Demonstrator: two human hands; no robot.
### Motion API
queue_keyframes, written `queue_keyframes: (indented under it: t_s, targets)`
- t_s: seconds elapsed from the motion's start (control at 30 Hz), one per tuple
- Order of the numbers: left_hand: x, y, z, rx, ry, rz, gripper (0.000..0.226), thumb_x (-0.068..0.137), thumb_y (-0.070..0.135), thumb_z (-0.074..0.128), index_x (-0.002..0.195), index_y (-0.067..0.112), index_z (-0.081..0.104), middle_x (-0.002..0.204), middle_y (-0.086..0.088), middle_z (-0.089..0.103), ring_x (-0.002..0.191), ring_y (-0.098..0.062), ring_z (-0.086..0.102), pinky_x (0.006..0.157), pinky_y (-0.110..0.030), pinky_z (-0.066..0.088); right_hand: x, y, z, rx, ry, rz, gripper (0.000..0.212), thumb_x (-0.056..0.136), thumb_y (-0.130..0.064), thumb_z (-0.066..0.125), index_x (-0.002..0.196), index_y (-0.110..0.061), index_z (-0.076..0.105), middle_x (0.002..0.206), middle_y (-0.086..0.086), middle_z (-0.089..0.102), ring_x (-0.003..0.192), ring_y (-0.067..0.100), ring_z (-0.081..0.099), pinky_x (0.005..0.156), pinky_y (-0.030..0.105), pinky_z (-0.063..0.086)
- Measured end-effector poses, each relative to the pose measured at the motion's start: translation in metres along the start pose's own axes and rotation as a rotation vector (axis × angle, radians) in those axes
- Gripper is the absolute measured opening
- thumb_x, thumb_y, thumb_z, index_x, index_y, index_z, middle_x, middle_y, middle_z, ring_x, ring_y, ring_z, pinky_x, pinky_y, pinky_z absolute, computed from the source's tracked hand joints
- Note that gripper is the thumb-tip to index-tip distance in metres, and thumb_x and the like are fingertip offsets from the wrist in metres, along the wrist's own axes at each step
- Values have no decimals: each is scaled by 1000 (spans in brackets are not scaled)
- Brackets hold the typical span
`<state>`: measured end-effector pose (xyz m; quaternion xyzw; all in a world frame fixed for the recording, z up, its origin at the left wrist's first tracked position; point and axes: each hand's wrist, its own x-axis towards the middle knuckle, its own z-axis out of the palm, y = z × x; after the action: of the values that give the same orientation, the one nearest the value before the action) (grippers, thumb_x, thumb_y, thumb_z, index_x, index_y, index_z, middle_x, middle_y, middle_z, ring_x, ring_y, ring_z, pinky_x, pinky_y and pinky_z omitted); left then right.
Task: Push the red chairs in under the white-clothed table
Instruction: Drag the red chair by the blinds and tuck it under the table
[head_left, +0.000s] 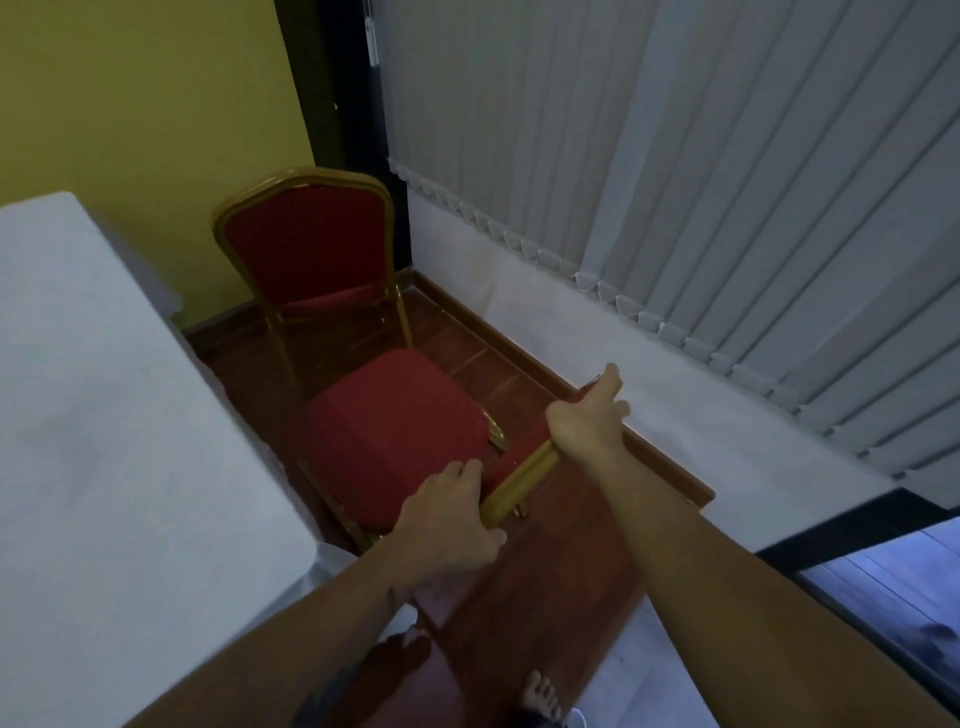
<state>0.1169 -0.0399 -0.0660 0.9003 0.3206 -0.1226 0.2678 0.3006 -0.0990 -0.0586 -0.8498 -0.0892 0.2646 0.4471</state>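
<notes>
A red-cushioned chair with a gold frame (395, 415) stands just right of the white-clothed table (88, 415), its seat facing the table's edge. My left hand (447, 525) grips the near end of the chair's gold top rail. My right hand (587, 415) grips the far end of the same rail. A second red chair (311, 244) stands farther back in the corner, upright, its back toward the yellow wall, apart from the table.
Grey vertical blinds (701, 182) and a low white wall run along the right. The floor strip of red tiles (519, 571) between table and wall is narrow. My bare feet (540, 696) show at the bottom. A dark door frame stands behind the far chair.
</notes>
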Motion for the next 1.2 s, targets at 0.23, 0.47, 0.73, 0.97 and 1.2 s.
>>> queue_keyframes:
  t_s: [0.23,0.47,0.73,0.97,1.2]
  targets:
    - [16,1,-1,-72,-195,-52,43,76,19,64,119,17,58,107,-8,61,97,-29,65,84,-42,59,17,-2,-8,281,-54,135,91,78,-3,56,155,-19,10,98,4,49,82,21,59,64,37,53]
    - [35,9,-17,-69,-191,-107,42,79,21,66,120,17,61,106,-7,66,95,-25,67,84,-42,60,36,-25,-12,288,-226,93,96,82,5,55,158,-14,-2,96,4,48,69,17,57,52,31,50]
    - [46,2,-24,-126,-168,-165,45,84,24,64,127,17,56,114,-6,62,100,-24,65,87,-43,59,53,-55,0,194,-342,55,94,85,10,52,157,-10,-5,89,10,49,60,18,54,44,29,49]
    - [60,-14,-29,-92,-86,-164,40,81,28,65,119,17,60,106,-3,61,90,-21,61,77,-35,55,70,-78,26,90,-387,17,84,85,8,56,152,-5,7,85,12,50,64,22,56,52,35,50]
    - [72,-22,-43,-81,-75,-204,45,80,38,65,120,17,58,110,-8,65,96,-27,65,82,-39,56,95,-95,47,32,-449,-17,87,80,2,60,150,-10,8,93,14,54,71,25,61,61,38,53]
